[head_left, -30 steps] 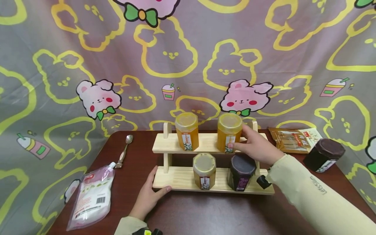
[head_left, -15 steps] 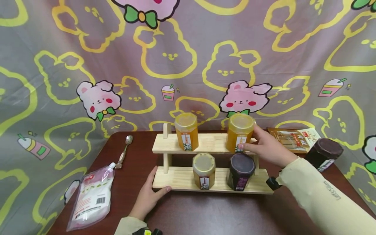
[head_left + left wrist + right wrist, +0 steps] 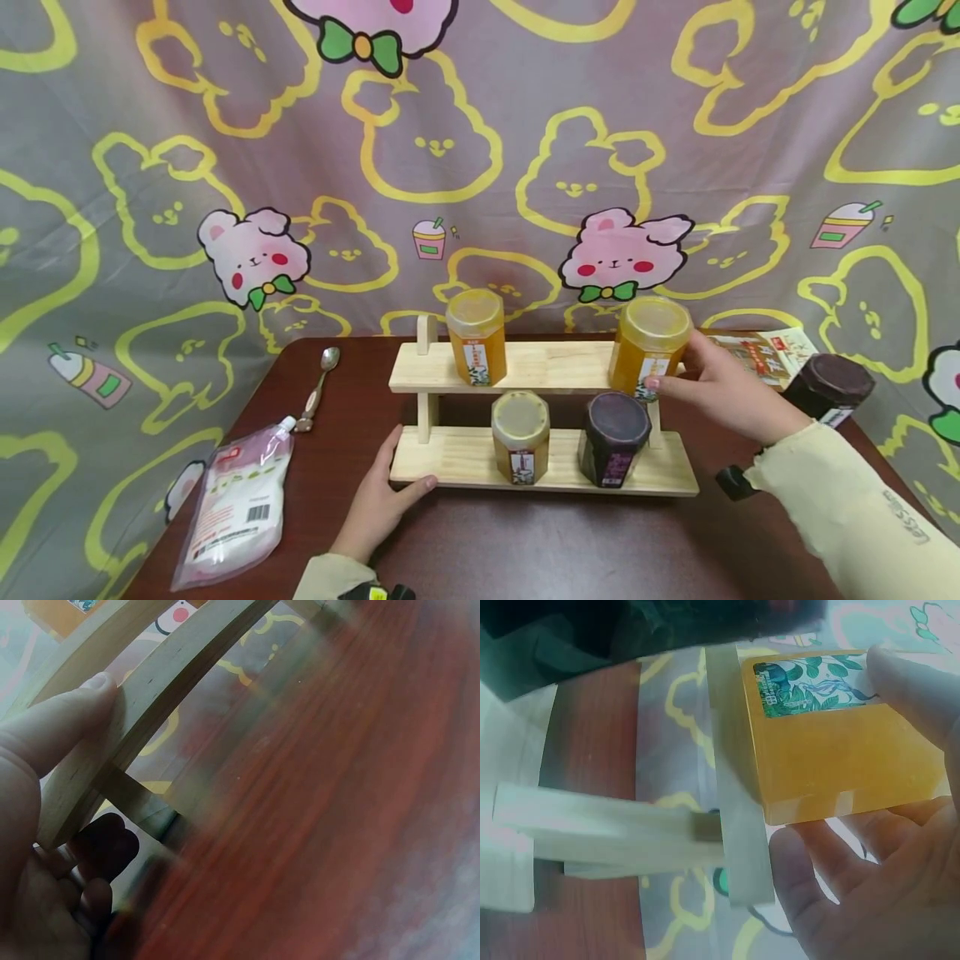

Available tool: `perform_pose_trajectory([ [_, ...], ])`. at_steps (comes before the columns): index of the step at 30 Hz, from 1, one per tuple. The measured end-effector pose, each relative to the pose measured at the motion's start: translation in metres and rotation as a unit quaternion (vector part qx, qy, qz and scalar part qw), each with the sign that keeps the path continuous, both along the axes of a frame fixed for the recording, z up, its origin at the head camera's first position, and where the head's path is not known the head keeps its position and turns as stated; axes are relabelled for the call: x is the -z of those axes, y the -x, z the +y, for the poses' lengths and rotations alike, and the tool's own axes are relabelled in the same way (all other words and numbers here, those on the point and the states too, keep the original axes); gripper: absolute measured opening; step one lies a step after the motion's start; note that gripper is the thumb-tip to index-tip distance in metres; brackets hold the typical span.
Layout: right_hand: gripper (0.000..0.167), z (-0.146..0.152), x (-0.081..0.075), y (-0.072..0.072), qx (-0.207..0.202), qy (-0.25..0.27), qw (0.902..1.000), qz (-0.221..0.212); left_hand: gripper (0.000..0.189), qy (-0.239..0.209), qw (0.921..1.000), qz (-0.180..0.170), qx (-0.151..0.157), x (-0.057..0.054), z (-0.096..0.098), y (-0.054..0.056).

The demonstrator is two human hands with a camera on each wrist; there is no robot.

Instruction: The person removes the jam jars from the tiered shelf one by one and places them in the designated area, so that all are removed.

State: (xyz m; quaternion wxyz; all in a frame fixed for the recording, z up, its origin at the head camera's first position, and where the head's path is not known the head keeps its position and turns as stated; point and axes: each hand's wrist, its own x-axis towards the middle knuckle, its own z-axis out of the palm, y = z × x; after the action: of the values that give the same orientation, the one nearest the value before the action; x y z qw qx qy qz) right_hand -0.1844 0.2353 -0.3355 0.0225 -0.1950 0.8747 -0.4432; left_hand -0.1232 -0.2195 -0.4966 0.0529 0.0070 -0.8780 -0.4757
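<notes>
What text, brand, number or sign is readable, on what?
"LetsSlim" (apparently): right sleeve
Print too small or blurred to read:
held amber jar
upper-left amber jar
lower amber jar
dark rack jar
far-right dark jar
spouted pouch, its barcode included
brown packet
yellow wrist tag

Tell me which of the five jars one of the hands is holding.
The amber jar at the right end of the upper shelf: the right hand grips it, while the other four jars are ungripped.
</notes>
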Motion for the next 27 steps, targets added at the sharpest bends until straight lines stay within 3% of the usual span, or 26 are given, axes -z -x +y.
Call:
perform_pose_trajectory([
  [16, 0.061, 0.029, 0.003, -0.013, -0.002, -0.012, 0.9997, 0.020, 0.102, 0.010, 0.9999, -0.006, 0.001, -0.003, 0.001, -0.002],
  [27, 0.063, 0.048, 0.015, -0.023, 0.082, -0.018, 0.9962, 0.026, 0.102, 0.010, 0.9998, -0.017, -0.002, -0.005, 0.001, -0.003],
])
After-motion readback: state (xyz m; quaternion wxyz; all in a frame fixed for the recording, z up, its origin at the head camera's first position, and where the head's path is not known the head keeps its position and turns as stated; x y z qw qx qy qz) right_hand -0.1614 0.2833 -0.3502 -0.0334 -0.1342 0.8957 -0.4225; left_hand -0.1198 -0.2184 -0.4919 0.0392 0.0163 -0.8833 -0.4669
